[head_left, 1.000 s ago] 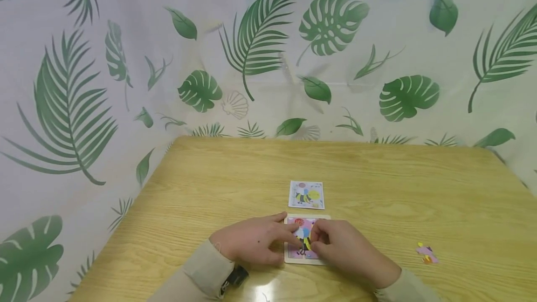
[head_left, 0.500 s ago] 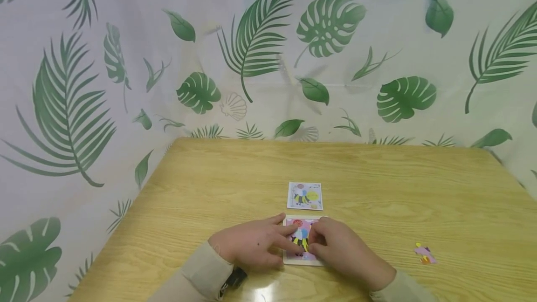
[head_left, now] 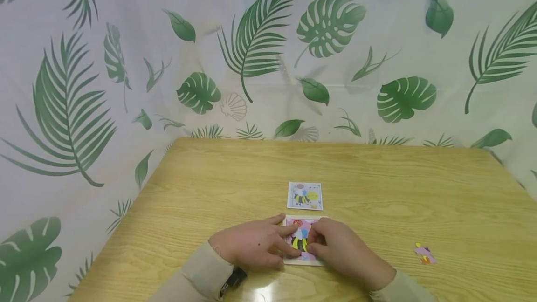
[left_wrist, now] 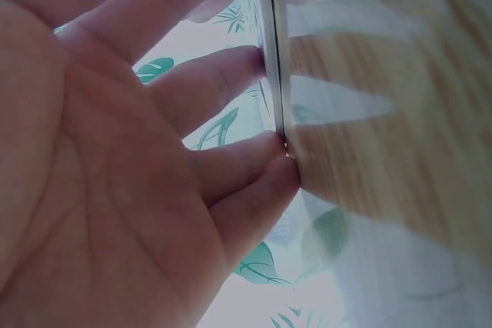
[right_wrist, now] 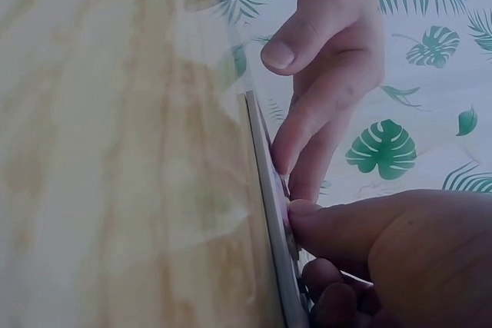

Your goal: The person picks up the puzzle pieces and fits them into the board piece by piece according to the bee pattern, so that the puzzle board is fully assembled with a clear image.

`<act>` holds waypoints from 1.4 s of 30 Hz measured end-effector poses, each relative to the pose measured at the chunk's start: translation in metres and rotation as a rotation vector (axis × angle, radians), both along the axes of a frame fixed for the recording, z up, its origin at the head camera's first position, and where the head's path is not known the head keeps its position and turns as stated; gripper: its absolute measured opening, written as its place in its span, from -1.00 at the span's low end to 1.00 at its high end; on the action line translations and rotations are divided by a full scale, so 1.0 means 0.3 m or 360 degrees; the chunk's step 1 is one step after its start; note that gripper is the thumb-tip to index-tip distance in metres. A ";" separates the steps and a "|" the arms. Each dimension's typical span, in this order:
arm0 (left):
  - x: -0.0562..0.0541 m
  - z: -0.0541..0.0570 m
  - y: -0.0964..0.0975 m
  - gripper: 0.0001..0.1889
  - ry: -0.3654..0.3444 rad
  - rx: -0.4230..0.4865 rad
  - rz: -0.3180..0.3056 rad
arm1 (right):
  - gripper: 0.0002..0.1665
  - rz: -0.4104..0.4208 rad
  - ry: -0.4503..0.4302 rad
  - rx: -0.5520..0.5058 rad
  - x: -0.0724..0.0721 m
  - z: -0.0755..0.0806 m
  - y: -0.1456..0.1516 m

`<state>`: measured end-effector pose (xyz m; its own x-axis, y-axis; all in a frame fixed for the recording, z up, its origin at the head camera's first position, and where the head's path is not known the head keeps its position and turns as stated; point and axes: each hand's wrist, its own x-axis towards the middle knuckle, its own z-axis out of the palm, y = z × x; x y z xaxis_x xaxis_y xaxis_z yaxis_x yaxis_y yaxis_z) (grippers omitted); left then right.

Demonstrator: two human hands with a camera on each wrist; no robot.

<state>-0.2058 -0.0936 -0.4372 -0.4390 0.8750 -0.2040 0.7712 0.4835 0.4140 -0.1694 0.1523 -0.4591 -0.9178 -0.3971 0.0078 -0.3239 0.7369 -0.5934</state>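
A small jigsaw puzzle of a bee in a pale tray (head_left: 294, 262) lies near the table's front. My left hand (head_left: 258, 246) rests over its left side, fingers spread and fairly straight, fingertips touching the picture and the tray's edge. At the right side, my right hand (head_left: 348, 253) pinches a puzzle piece between thumb and curled fingers; the piece is mostly hidden behind them. In the left wrist view, fingertips meet the tray edge (left_wrist: 269, 44). The right wrist view shows the right thumb (right_wrist: 338, 224) low against the puzzle, close to the left fingertips.
Behind the tray lies a square picture card (head_left: 305, 195) with the same bee. Several loose puzzle pieces (head_left: 425, 254) sit together on the wooden table (head_left: 235, 176) to the right. A leaf-patterned curtain (head_left: 260, 120) hangs along the back and left.
My left fingers have shifted slightly over the lower part of the bee. The right hand stays at the puzzle's right side with barely any movement. The whole view has tilted a little.
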 end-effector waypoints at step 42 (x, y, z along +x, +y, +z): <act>0.020 -0.006 0.037 -0.52 0.0180 0.0003 0.0033 | -0.76 0.0066 -0.0066 -0.0066 -0.030 -0.016 0.040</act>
